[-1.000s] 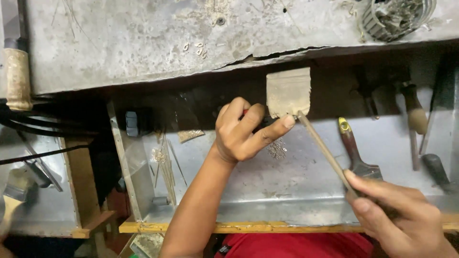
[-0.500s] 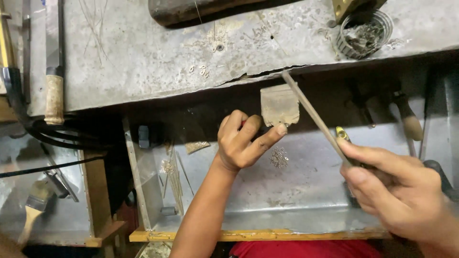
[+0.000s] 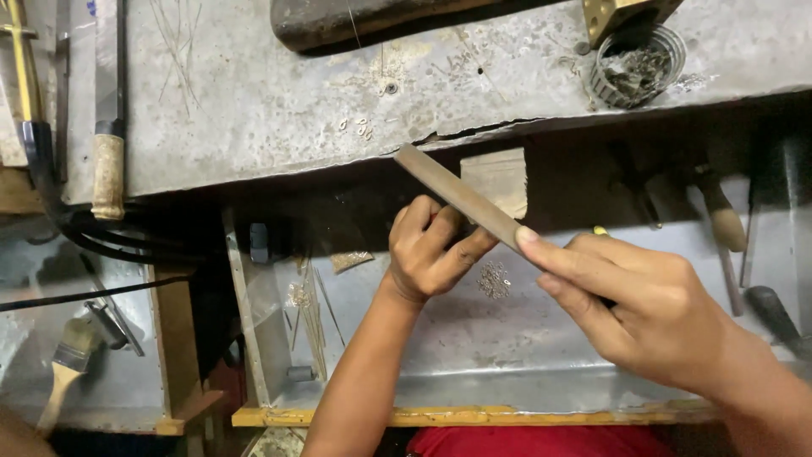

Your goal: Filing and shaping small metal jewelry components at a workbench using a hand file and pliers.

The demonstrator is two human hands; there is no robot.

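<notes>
Filing was what the hands were busy with here, up against a little wooden peg (image 3: 499, 179) that stuck out from the front edge of the metal-topped bench (image 3: 254, 101). The right hand (image 3: 651, 309) was clamped around a flat file (image 3: 461, 196), index finger stretched along the blade, with the tip of the file reaching up and left past the peg toward the bench edge. The left hand (image 3: 431, 254) was pinched shut on something tiny, held just below the file and beside the peg; honestly it was too small and too hidden by the fingers to say what it was. So the piece sat right under the middle of the file, touching it or very close, well away from the right hand's grip on the handle end.

How far along? My guess was mid-job. A small heap of little metal bits (image 3: 494, 279) lay in the catch tray (image 3: 474, 355) below, near the left hand, and a few loose rings (image 3: 359, 127) sat up on the bench top, but I couldn't tell which were finished. A round tin of scraps (image 3: 636, 66) stood far right, and a paintbrush (image 3: 66, 364) lay off to the left.
</notes>
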